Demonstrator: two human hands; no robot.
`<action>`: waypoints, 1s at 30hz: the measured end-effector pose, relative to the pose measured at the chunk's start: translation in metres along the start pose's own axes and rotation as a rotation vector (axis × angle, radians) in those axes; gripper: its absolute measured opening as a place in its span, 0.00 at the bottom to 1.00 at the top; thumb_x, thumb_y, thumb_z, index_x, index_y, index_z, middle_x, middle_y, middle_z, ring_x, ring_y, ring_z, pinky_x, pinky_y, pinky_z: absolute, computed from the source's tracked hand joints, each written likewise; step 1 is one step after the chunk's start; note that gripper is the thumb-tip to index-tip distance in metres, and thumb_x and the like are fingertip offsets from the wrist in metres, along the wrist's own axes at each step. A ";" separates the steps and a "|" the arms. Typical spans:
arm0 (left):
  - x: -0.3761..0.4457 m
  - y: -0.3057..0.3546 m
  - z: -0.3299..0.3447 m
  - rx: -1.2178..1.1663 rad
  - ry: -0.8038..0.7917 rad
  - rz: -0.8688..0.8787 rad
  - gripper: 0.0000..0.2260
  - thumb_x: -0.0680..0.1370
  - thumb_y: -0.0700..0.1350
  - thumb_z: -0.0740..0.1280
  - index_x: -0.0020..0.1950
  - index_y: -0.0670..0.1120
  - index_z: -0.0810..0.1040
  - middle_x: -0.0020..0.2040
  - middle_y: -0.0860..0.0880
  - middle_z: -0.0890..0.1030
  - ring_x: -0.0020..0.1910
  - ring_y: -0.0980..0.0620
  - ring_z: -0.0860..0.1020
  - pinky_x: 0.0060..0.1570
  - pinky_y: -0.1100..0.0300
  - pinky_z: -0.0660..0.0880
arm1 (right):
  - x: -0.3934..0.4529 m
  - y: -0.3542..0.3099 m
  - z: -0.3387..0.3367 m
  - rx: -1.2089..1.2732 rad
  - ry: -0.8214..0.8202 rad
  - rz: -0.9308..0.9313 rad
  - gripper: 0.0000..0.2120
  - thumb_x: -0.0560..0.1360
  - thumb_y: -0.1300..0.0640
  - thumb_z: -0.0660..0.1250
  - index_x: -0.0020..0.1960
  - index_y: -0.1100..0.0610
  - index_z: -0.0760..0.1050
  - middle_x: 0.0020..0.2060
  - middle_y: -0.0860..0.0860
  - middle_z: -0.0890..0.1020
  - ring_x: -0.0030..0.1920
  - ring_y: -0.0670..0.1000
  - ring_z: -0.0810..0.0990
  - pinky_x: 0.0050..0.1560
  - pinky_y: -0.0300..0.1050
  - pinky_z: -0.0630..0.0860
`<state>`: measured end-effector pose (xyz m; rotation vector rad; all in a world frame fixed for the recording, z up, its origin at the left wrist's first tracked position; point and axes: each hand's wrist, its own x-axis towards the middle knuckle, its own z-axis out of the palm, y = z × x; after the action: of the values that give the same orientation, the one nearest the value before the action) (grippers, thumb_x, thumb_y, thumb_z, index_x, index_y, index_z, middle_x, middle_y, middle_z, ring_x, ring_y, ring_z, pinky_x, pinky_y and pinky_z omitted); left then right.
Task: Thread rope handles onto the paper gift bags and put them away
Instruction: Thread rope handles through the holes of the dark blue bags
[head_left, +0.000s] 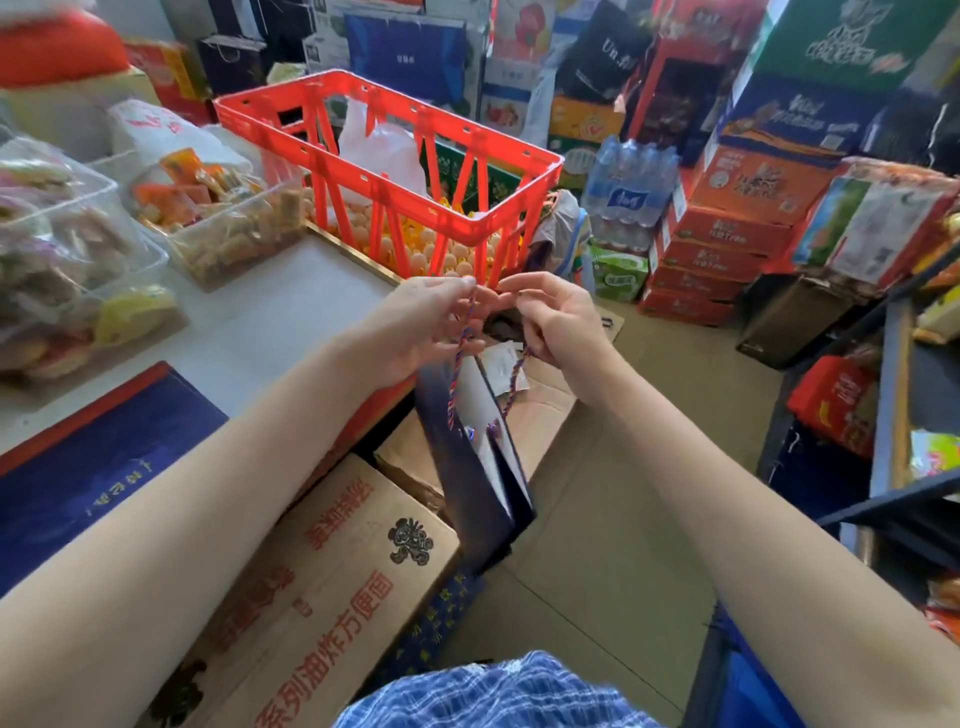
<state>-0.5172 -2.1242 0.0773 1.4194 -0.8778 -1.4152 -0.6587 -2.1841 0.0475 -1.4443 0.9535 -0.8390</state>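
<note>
- The dark navy paper gift bag (480, 499) hangs folded flat near the middle of the view, edge-on to the camera, its white inner face showing between the two dark panels.
- Small gold print dots the lower part of the navy bag, at about 6 o'clock from the hands.
- A twisted rope handle (457, 384) of blue, red and white strands runs from the bag's top edge up to the fingers; a second strand rises beside it at about 3 o'clock, toward the other hand.
- The left hand (421, 325) pinches the upper end of the rope between thumb and fingertips, fingers curled.
- The right hand (556, 322) pinches the other strand, its fingers also curled round it; the two hands sit close together, fingertips nearly meeting.
- The bag hangs from the rope, above flattened brown cardboard on the floor (597, 519).
- At 12 o'clock from the hands stands a red plastic lattice crate (395, 176) with a white plastic sack inside, over eggs.
- At 7 o'clock lies a brown printed cardboard carton (332, 571).
- At 9 o'clock, a flat navy gift bag with a red edge (93, 467) rests on the white counter (249, 322).
</note>
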 end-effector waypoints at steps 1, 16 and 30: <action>-0.004 0.002 -0.001 0.066 -0.002 0.014 0.14 0.82 0.48 0.56 0.49 0.43 0.79 0.45 0.47 0.78 0.46 0.52 0.76 0.45 0.59 0.79 | -0.001 -0.001 0.002 0.003 -0.035 0.034 0.08 0.81 0.60 0.57 0.52 0.57 0.74 0.41 0.53 0.81 0.22 0.43 0.69 0.21 0.33 0.64; -0.002 -0.049 -0.030 0.317 -0.012 -0.222 0.08 0.78 0.47 0.65 0.51 0.43 0.76 0.46 0.46 0.79 0.43 0.53 0.79 0.43 0.62 0.79 | -0.012 -0.021 0.020 0.089 -0.174 0.187 0.08 0.80 0.60 0.58 0.55 0.62 0.73 0.45 0.56 0.82 0.33 0.51 0.79 0.26 0.35 0.71; 0.008 -0.097 -0.006 0.407 0.064 -0.166 0.07 0.77 0.45 0.67 0.41 0.44 0.73 0.39 0.45 0.80 0.35 0.52 0.80 0.30 0.62 0.79 | -0.023 -0.016 -0.012 0.129 -0.127 0.078 0.09 0.79 0.66 0.59 0.56 0.63 0.74 0.40 0.60 0.84 0.30 0.53 0.79 0.22 0.36 0.69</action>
<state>-0.5216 -2.0991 -0.0172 1.8683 -1.0688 -1.3520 -0.6776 -2.1683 0.0649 -1.3248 0.8388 -0.7297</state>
